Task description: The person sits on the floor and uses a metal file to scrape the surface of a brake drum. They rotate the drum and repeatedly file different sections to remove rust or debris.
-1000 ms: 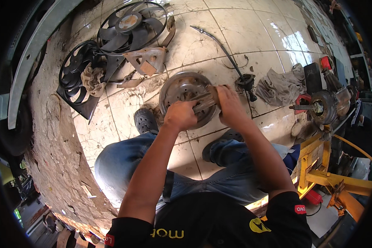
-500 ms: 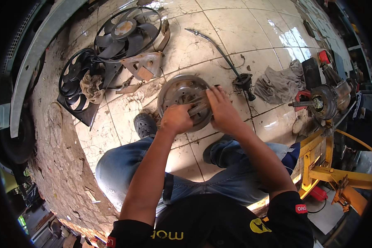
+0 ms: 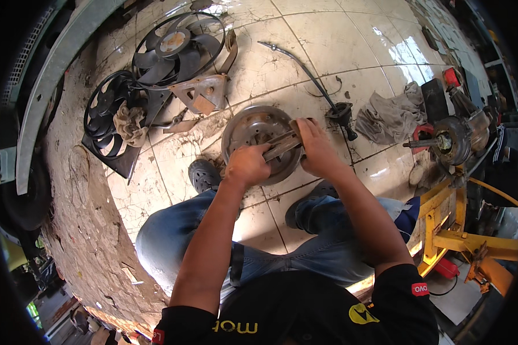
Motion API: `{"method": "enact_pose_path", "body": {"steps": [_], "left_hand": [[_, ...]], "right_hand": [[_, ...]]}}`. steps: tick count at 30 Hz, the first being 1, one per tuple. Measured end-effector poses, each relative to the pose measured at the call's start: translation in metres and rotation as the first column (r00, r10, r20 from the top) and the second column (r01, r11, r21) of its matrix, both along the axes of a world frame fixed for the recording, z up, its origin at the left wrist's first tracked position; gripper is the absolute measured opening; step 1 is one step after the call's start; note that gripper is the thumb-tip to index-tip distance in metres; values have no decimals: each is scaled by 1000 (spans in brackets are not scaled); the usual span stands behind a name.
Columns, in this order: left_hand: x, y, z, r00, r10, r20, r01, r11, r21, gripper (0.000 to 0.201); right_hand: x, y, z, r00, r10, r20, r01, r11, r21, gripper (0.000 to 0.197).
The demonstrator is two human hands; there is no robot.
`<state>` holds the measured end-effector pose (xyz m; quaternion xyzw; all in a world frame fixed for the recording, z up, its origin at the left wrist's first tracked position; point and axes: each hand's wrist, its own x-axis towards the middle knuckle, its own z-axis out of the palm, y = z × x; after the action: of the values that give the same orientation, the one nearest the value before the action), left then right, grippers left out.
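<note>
A round grey metal disc with a raised rim and holes around its centre, like a wheel rim or drum [image 3: 244,123], lies on the tiles between my feet. Across its right part runs a short brownish-grey bar [image 3: 282,146], tilted up to the right; its exact kind is unclear. My left hand [image 3: 248,164] is closed around the bar's lower left end, over the disc. At the upper right end, my right hand [image 3: 319,148] grips the bar with its fingers bent over it, by the disc's right edge. Part of the disc's centre is hidden by the bar and my left hand.
Black cooling fans [image 3: 175,49] lie at the far left, with a crumpled cloth [image 3: 130,123] by them. A lever with a black base [image 3: 341,115] lies beyond my right hand. Further right are a grey rag [image 3: 388,118], a greasy mechanical assembly [image 3: 452,141] and a yellow metal frame [image 3: 443,230].
The bar, smeared by motion before, now shows sharply. Both hands still hold it; my right hand sits slightly further right and its fingers are more bent.
</note>
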<state>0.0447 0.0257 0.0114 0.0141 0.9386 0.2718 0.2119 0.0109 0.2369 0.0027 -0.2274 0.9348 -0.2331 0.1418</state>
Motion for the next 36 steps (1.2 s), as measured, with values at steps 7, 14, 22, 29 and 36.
{"method": "enact_pose_path", "body": {"steps": [7, 14, 22, 29, 36], "left_hand": [[-5, -6, -2, 999, -12, 34, 11, 999, 38, 44], [-6, -4, 6, 998, -20, 61, 20, 1000, -6, 51], [-4, -9, 4, 999, -28, 40, 28, 1000, -4, 57], [-11, -5, 12, 998, -43, 54, 43, 999, 7, 52], [-8, -9, 12, 997, -38, 60, 41, 998, -56, 50]], "right_hand": [[14, -18, 14, 995, 76, -65, -80, 995, -62, 88], [12, -19, 13, 992, 103, -69, -108, 990, -85, 91], [9, -16, 0, 997, 65, -42, -67, 996, -54, 93], [-2, -1, -4, 994, -57, 91, 81, 954, -288, 82], [3, -3, 9, 990, 141, -27, -143, 982, -124, 90]]}}
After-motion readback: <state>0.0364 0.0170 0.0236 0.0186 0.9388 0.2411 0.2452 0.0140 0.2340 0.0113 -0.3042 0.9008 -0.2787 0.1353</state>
